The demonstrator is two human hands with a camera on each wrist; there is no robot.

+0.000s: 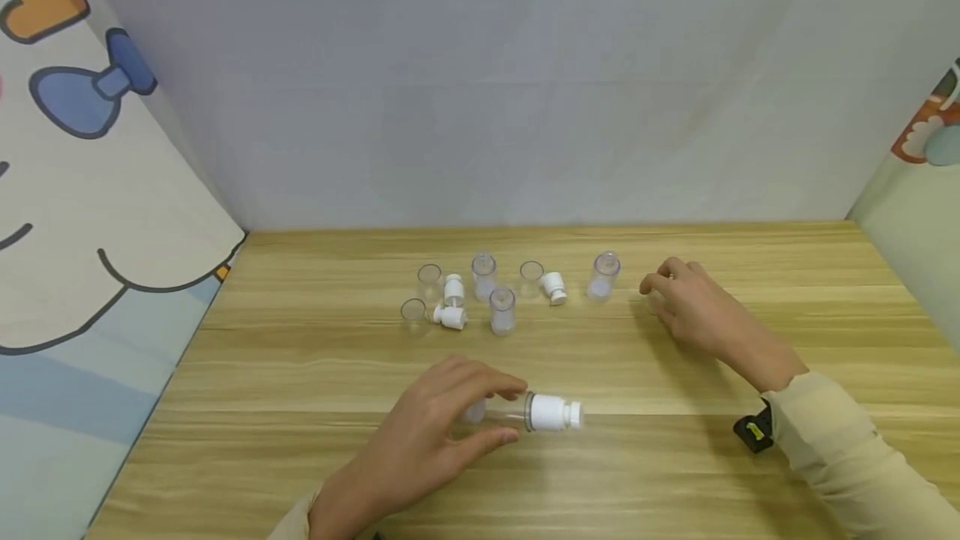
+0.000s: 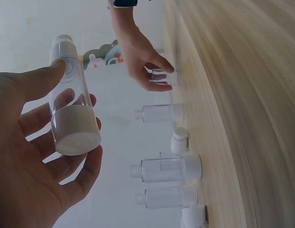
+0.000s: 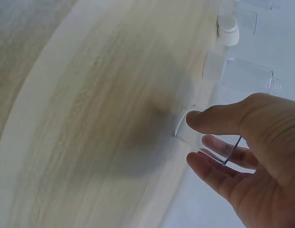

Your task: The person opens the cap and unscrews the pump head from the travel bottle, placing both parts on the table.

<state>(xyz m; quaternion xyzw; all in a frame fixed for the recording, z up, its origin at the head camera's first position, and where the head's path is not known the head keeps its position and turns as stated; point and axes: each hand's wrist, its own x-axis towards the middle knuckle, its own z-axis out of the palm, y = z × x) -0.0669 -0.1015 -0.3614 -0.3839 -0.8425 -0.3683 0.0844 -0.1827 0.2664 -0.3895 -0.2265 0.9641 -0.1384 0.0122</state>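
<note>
My left hand (image 1: 423,423) holds a clear bottle (image 2: 75,116) with a white pump top and white base between thumb and fingers, raised above the table and lying sideways in the head view. Out to the right, my right hand (image 1: 693,311) grips a clear plastic cap (image 3: 189,135) that stands on the tabletop. The thumb is on one side of it and the fingers on the other. In the head view this cap is mostly hidden by the hand. Nearest to it stands a clear bottle (image 1: 603,277) without a pump.
Two more open-necked bottles (image 1: 483,277) stand at the middle back of the wooden table (image 1: 300,407). Around them are three clear caps (image 1: 414,317) and three white pump tops (image 1: 554,287). A pale cloth wall (image 1: 480,107) rises behind the table's far edge.
</note>
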